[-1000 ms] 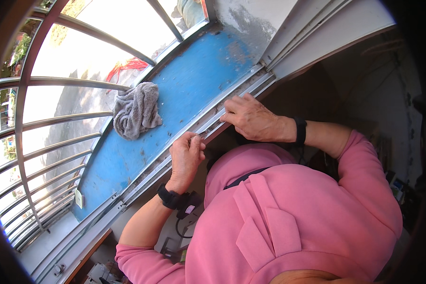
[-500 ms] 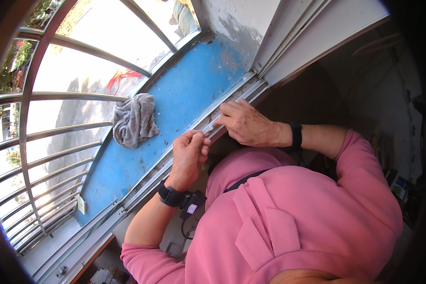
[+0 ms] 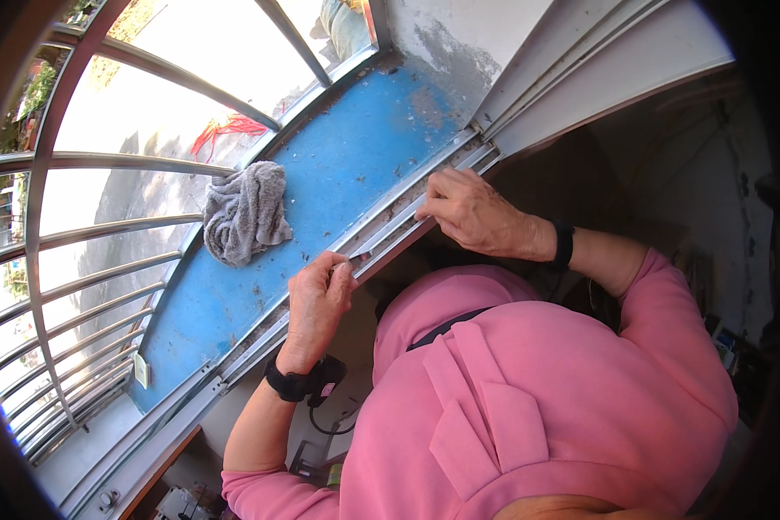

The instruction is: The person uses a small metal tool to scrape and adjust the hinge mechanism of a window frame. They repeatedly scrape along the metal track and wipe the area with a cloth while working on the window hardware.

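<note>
My left hand (image 3: 319, 299) is closed, thumb and fingers pinched on a small thin metal piece (image 3: 359, 257). The piece pokes out over the grey metal window track (image 3: 394, 230); its exact kind is too small to tell. Farther up the same track, my right hand (image 3: 477, 215) is closed, fingertips pressed together at the inner rail. Whatever those fingertips hold, if anything, is hidden. Dirt lines the groove of the track between and beyond the hands.
Beyond the track lies a dusty blue sill board (image 3: 355, 156). A crumpled grey cloth (image 3: 247, 212) rests on it against the curved metal window bars (image 3: 130, 169). White window frames (image 3: 594, 78) stand at the upper right. Red string (image 3: 225, 132) shows outside the bars.
My hands have moved apart along the track: the left toward the lower left with the thin metal piece, the right slightly to the right. The view has shifted a little.
</note>
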